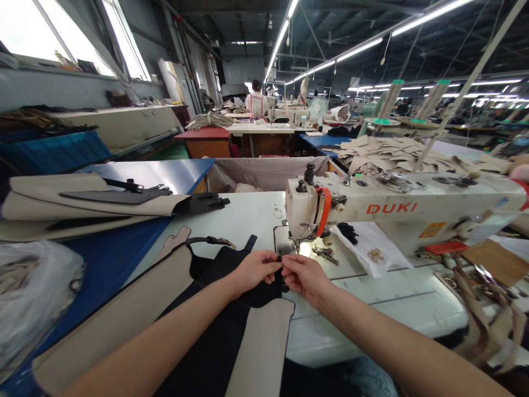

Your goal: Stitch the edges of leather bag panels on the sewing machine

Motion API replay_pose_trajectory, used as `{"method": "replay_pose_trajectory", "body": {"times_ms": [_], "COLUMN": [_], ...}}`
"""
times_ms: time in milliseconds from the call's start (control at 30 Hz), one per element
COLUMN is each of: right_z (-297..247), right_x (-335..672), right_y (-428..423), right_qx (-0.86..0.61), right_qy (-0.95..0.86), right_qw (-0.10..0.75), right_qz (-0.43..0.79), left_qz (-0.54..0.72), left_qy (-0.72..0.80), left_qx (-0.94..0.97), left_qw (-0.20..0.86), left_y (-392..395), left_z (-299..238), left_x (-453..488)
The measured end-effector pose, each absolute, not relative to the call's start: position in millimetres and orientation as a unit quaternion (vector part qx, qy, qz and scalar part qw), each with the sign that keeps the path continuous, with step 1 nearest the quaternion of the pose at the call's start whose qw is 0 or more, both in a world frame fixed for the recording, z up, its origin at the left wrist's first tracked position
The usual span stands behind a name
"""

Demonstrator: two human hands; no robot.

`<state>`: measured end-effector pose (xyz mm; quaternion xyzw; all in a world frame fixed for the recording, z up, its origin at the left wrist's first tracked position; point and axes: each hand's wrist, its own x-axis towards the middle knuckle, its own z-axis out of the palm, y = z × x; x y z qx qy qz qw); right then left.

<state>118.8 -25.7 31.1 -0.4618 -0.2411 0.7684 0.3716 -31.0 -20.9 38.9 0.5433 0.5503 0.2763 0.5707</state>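
Note:
My left hand (pixel 257 270) and my right hand (pixel 305 275) meet in front of the sewing machine (pixel 372 215), fingertips pinched together. Between them is the end of a small black strap (pixel 280 258), at the edge of a black and beige fabric piece (pixel 212 284). The piece spreads across the table toward me, with beige panels either side of black cloth. A thin dark strap with a metal fitting (pixel 210 240) lies along its far edge. Just beyond my fingers, the lit needle area (pixel 305 249) is not touching the strap. My fingers partly cover the strap.
Folded beige and black pieces (pixel 95 201) lie to the left, above a clear plastic bag (pixel 37 298). A white bag with small brass-coloured parts (pixel 375 255) and black strips (pixel 347 233) sits under the machine arm. Beige cut pieces (pixel 384 154) are heaped behind. Another person (pixel 257 105) sits farther back.

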Motion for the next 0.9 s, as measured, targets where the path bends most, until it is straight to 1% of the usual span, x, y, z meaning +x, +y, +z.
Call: {"method": "replay_pose_trajectory", "body": {"times_ms": [167, 300, 400, 700, 900], "right_z": [25, 26, 30, 39, 40], "right_x": [127, 130, 132, 124, 117], "right_y": [-19, -17, -19, -38, -43], "right_qx": [-0.481, -0.485, -0.480, -0.450, -0.460], "right_qy": [-0.302, -0.305, -0.275, -0.138, -0.108], "right_qw": [0.381, 0.379, 0.380, 0.417, 0.424], "right_qz": [0.729, 0.727, 0.741, 0.777, 0.772], "left_qz": [0.272, 0.271, 0.272, 0.261, 0.248], "left_qy": [0.552, 0.551, 0.551, 0.548, 0.534], "left_qx": [0.546, 0.548, 0.550, 0.568, 0.581], "left_qw": [0.569, 0.568, 0.565, 0.556, 0.562], "left_y": [-21, -21, -21, -21, -21], "left_z": [38, 36, 35, 35, 36], "left_x": [-29, -30, -31, -32, -33]}}
